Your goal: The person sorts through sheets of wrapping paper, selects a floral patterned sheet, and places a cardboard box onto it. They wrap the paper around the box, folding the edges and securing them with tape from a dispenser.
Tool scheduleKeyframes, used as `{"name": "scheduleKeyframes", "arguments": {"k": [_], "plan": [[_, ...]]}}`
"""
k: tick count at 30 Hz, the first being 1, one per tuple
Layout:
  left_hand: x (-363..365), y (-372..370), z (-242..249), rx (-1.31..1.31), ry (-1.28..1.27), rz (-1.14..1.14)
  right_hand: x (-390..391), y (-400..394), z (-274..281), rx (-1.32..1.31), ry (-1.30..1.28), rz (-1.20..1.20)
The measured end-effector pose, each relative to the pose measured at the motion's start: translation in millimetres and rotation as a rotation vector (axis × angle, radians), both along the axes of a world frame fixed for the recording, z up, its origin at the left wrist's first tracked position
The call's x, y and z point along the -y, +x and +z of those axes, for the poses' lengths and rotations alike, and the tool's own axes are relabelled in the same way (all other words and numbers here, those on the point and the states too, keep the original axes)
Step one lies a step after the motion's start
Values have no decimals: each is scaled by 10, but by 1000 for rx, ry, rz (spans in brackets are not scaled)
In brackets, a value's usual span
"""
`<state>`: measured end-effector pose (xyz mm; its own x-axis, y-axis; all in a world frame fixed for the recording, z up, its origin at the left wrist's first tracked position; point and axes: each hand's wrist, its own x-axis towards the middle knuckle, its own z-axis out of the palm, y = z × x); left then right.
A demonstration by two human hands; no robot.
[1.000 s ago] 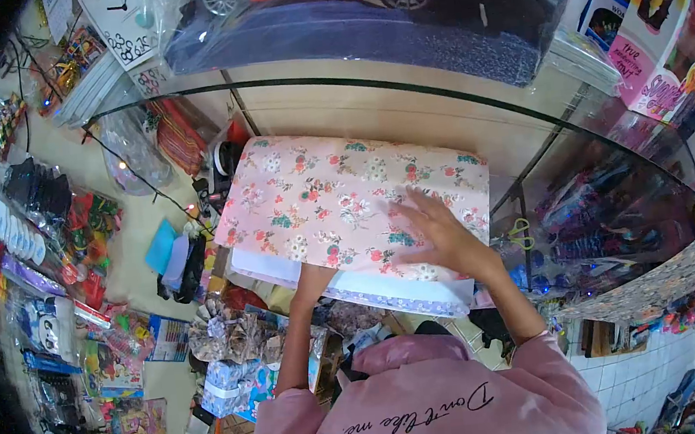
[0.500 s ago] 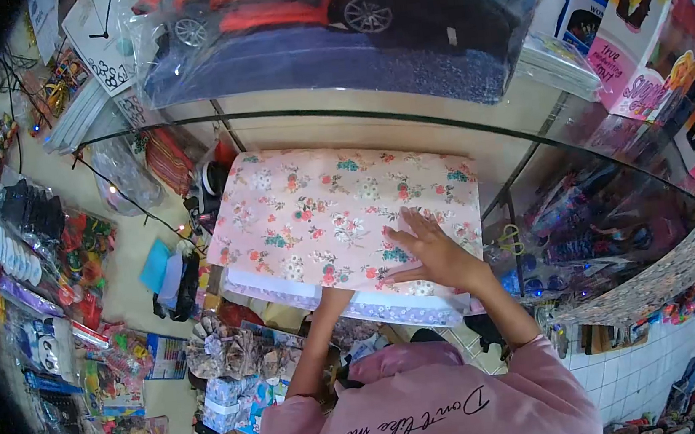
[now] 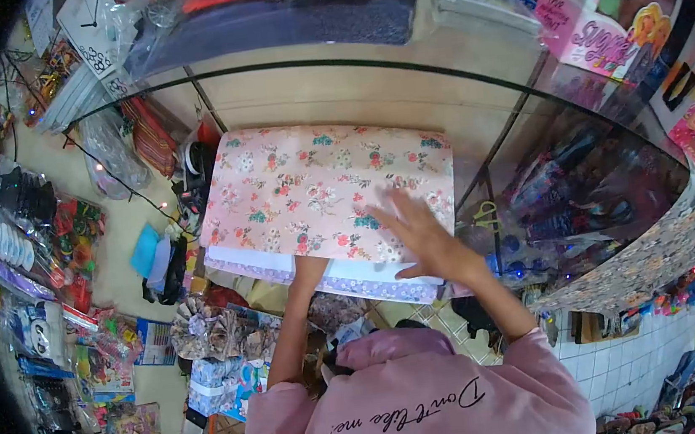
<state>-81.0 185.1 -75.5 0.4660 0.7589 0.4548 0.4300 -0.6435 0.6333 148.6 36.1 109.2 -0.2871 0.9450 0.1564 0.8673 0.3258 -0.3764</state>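
Observation:
A sheet of pink floral wrapping paper (image 3: pixel 294 189) lies spread on a glass counter top (image 3: pixel 334 91). Its white and purple near edge (image 3: pixel 345 272) hangs over the counter's front. My right hand (image 3: pixel 417 235) rests flat on the paper near its near right corner, fingers spread and a little blurred. My left forearm (image 3: pixel 292 333) reaches up under the paper's near edge. The left hand itself is hidden beneath the sheet. My pink hoodie fills the bottom of the view.
Yellow-handled scissors (image 3: pixel 483 215) lie under the glass to the right. A boxed toy car (image 3: pixel 274 4) and doll boxes (image 3: pixel 607 29) stand beyond the counter. Packed goods (image 3: pixel 35 224) and gift bows (image 3: pixel 216 332) crowd the floor at left.
My right hand has slid a little across the near right part of the paper. The view has tipped down, so the paper sits higher and further left. The left arm stays under the sheet.

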Motion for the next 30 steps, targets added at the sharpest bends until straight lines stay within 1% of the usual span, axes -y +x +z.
{"name": "scheduleKeyframes", "arguments": {"k": [3, 4, 6, 8, 11, 13, 15, 18, 20, 21, 24, 27, 30], "plan": [[18, 60, 80, 56, -56, 23, -127, 113, -168, 53, 13, -3], [30, 37, 99, 57, -89, 39, -174, 197, -72, -201, 57, 80], [40, 18, 93, 75, -331, 65, -258, 378, 147, -312, 25, 98], [121, 110, 349, -77, -134, 147, -327, 550, 334, -385, -3, 88], [160, 133, 454, -27, -106, 161, -397, 633, 521, -452, -15, 51], [174, 157, 496, 59, -85, 103, -402, 599, 586, -501, 21, 26], [207, 191, 520, 144, -67, 41, -381, 570, 578, -539, 31, 10], [268, 219, 540, 255, -99, 54, -341, 557, 551, -570, 26, -5], [254, 198, 523, 275, -43, 11, -278, 549, 575, -543, 38, -4], [290, 209, 595, 284, -17, -10, -261, 545, 564, -560, 18, 4], [426, 254, 798, 2, 283, 77, -222, 550, 484, -594, -21, 12], [315, 252, 649, 96, 274, 25, -231, 575, 410, -589, 3, -2], [315, 264, 573, 142, 213, 45, -248, 610, 345, -597, 19, -10]]}}
